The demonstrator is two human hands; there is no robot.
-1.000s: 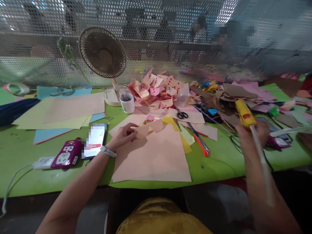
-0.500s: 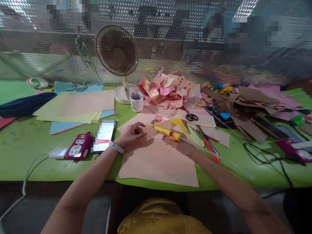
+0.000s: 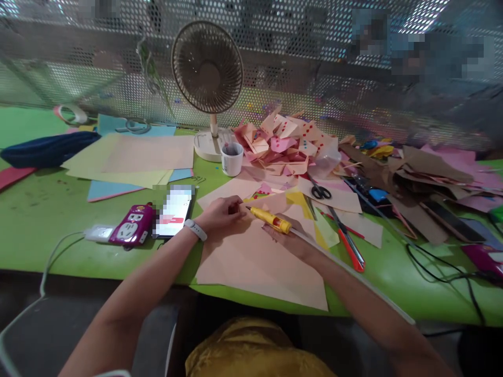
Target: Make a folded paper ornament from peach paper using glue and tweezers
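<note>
Glue gun (image 3: 271, 219) of yellow plastic sits gripped in the closed right hand (image 3: 290, 238), tip near the curled left hand (image 3: 225, 213); its hold is unclear. Large peach paper sheet (image 3: 259, 267) lies beneath both. Positioning the tip seems underway, calling for steadiness.

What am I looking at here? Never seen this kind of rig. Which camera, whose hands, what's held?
No robot: these are a person's bare hands. There is one view, from a camera worn on the head, looking forward and down. The right hand holds a yellow glue gun, nozzle pointing toward the left hand. The left is at the peach paper; its grip is unclear. On the green-covered table are a fan, a cup, black-handled scissors, a phone, a purple power strip and a pile of folded paper pieces.
</note>
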